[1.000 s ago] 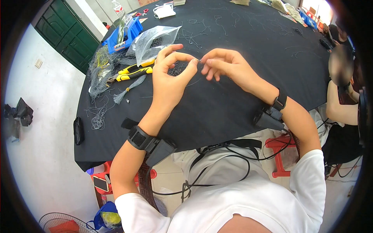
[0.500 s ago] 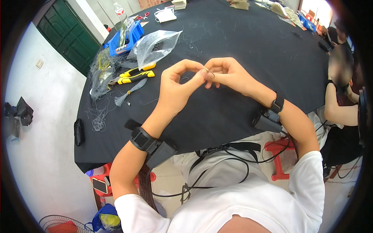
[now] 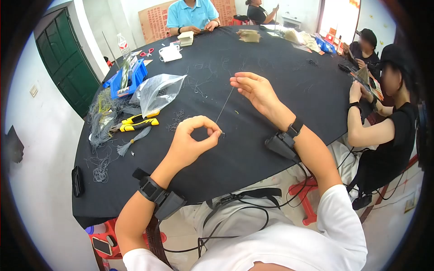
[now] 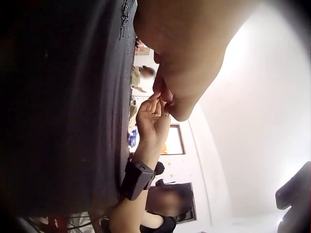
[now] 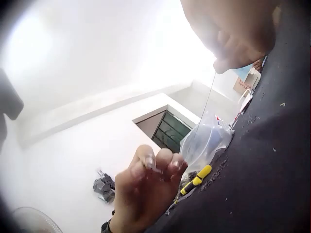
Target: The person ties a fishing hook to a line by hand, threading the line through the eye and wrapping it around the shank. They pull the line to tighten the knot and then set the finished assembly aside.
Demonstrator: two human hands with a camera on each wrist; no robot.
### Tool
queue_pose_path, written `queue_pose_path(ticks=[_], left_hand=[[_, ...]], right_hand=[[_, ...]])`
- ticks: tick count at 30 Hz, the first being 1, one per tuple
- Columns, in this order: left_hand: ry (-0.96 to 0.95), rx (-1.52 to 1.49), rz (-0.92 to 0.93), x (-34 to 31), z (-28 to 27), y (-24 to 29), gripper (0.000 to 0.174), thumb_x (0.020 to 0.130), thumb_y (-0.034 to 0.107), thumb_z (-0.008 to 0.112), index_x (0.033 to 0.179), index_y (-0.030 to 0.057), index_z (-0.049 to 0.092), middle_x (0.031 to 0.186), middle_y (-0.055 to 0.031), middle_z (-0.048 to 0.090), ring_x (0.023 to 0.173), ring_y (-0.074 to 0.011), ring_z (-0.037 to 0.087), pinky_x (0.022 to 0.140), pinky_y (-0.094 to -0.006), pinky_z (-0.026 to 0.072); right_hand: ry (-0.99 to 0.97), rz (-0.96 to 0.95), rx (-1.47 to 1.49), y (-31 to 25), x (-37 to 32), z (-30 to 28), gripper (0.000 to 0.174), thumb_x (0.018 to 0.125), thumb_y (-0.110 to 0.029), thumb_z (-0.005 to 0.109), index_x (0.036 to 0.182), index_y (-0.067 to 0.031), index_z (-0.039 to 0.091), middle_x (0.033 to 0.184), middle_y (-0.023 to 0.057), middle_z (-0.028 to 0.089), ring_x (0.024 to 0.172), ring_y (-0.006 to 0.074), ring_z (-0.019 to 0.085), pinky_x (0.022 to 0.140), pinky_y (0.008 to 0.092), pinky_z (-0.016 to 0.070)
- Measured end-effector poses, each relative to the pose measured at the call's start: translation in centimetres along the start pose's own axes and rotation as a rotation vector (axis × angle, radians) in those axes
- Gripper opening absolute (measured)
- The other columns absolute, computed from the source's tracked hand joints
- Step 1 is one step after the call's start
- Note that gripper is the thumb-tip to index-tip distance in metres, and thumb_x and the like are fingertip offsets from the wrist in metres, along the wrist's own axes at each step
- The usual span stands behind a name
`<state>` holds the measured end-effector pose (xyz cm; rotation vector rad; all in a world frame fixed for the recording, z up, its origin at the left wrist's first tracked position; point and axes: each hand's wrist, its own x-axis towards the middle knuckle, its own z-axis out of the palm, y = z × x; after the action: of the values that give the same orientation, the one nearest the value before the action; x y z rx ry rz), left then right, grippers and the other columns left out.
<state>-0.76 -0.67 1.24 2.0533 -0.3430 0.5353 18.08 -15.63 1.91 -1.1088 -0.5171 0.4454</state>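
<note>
In the head view my left hand (image 3: pixel 192 139) pinches a small dark hook (image 3: pixel 223 134) between thumb and forefinger, low over the black cloth. A thin grey line (image 3: pixel 225 105) runs taut from there up to my right hand (image 3: pixel 258 94), which is farther out and pinches the line at its fingertips. The right wrist view shows the same line (image 5: pixel 206 104) stretched between both hands, with a shiny bit at the left fingertips (image 5: pixel 150 162). Most of the hook is hidden by the fingers. Left of my hands lies a scatter of small dark hooks (image 3: pixel 176 121).
Yellow-and-black pliers (image 3: pixel 135 124), a tied bundle of line (image 3: pixel 134 141), a clear plastic bag (image 3: pixel 158 92) and a blue bin (image 3: pixel 131 80) stand at left, beside tangled line (image 3: pixel 101 115). A black case (image 3: pixel 77 181) lies at the table edge. Other people (image 3: pixel 382 113) sit around the table.
My hands were together at the fingertips; now they are apart, the right farther out, the left nearer me, with line stretched between. The head view has tilted up, showing more people.
</note>
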Motion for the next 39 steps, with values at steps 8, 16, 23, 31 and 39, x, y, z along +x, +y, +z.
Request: queue_pose_path(ticks=[8, 16, 23, 31, 39], left_hand=[[-0.014, 0.094, 0.033, -0.1, 0.0, -0.1, 0.004, 0.072, 0.002, 0.064, 0.075, 0.0014, 0.061, 0.071, -0.0014, 0.058, 0.069, -0.0088, 0.053, 0.068, -0.0233, 0.0412], [-0.036, 0.143, 0.051, 0.0, 0.0, -0.1, 0.005, 0.072, 0.002, 0.065, 0.074, 0.0013, 0.061, 0.070, -0.0022, 0.058, 0.068, -0.0100, 0.054, 0.068, -0.0242, 0.0411], [-0.035, 0.143, 0.043, -0.1, 0.1, -0.2, 0.005, 0.071, 0.003, 0.065, 0.073, 0.0022, 0.061, 0.069, -0.0018, 0.057, 0.067, -0.0107, 0.054, 0.069, -0.0249, 0.0410], [-0.041, 0.163, 0.067, -0.1, 0.0, -0.3, 0.005, 0.071, 0.004, 0.065, 0.074, 0.0031, 0.062, 0.068, -0.0025, 0.057, 0.067, -0.0118, 0.055, 0.069, -0.0261, 0.0411], [-0.067, 0.162, 0.062, -0.1, 0.1, 0.0, 0.006, 0.069, 0.005, 0.065, 0.073, 0.0035, 0.061, 0.068, -0.0030, 0.057, 0.066, -0.0127, 0.055, 0.070, -0.0267, 0.0410]], right_hand=[[0.122, -0.089, 0.030, -1.3, 0.5, -0.8, 0.037, 0.087, -0.008, 0.058, 0.121, 0.0005, 0.046, 0.107, 0.0118, 0.063, 0.096, 0.0150, 0.060, 0.076, 0.0245, 0.0443], [0.207, -0.114, -0.026, -2.1, -0.1, -0.4, 0.044, 0.087, -0.015, 0.060, 0.124, -0.0014, 0.042, 0.108, 0.0089, 0.064, 0.095, 0.0120, 0.058, 0.075, 0.0261, 0.0407], [0.133, -0.131, 0.023, -2.5, -0.1, -0.7, 0.037, 0.087, -0.016, 0.060, 0.120, -0.0056, 0.049, 0.109, 0.0059, 0.064, 0.094, 0.0094, 0.058, 0.073, 0.0241, 0.0397], [0.198, -0.218, -0.006, -2.8, 0.6, -1.6, 0.045, 0.087, -0.015, 0.061, 0.127, -0.0055, 0.042, 0.109, 0.0085, 0.063, 0.095, 0.0105, 0.058, 0.071, 0.0243, 0.0400], [0.271, -0.274, 0.001, -3.4, 1.4, -3.4, 0.054, 0.086, -0.015, 0.061, 0.131, -0.0032, 0.034, 0.110, 0.0099, 0.063, 0.095, 0.0123, 0.058, 0.072, 0.0249, 0.0399]])
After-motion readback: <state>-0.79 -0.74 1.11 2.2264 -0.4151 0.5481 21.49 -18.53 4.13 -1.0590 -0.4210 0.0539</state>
